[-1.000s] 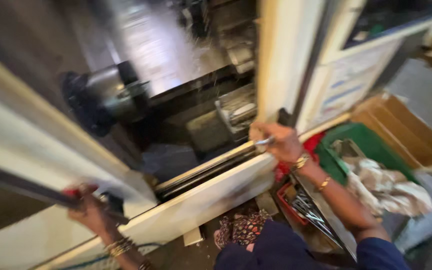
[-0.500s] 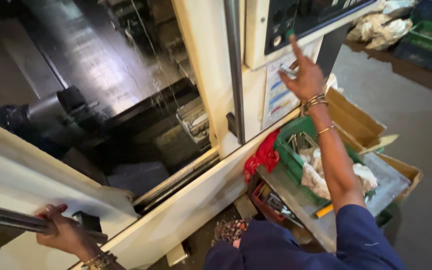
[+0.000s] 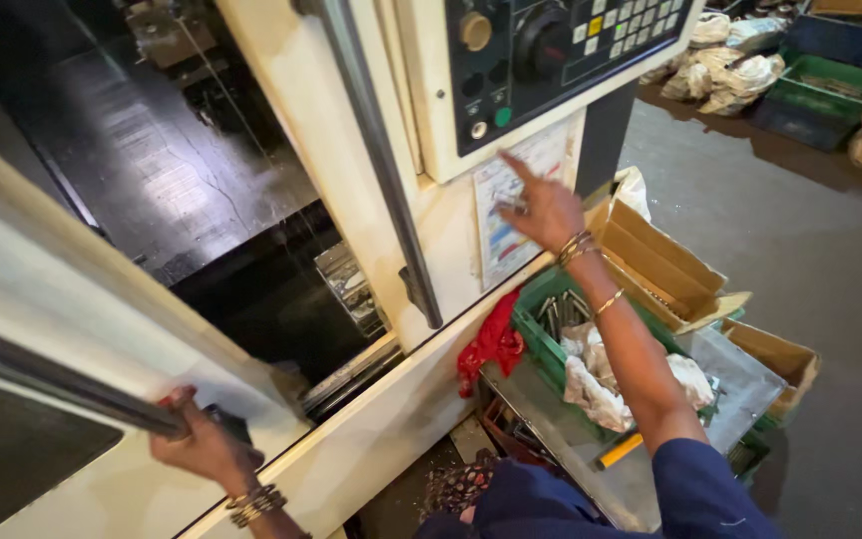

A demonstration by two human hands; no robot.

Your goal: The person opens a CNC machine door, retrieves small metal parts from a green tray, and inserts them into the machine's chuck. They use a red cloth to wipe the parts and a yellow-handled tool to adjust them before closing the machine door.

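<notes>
At the near left, the left hand has its fingers clenched around the long metal door handle, seemingly to steady the machine's sliding door. Farther right, the right hand reaches up with arm outstretched, fingers released and spread, forefinger pointing toward the control panel above the green crate.

- right hand: stacked metal bangles at wrist, one thin gold bangle further up forearm
- right sleeve: dark blue, short, ends above elbow
- left hand: stacked bangles at wrist
</notes>
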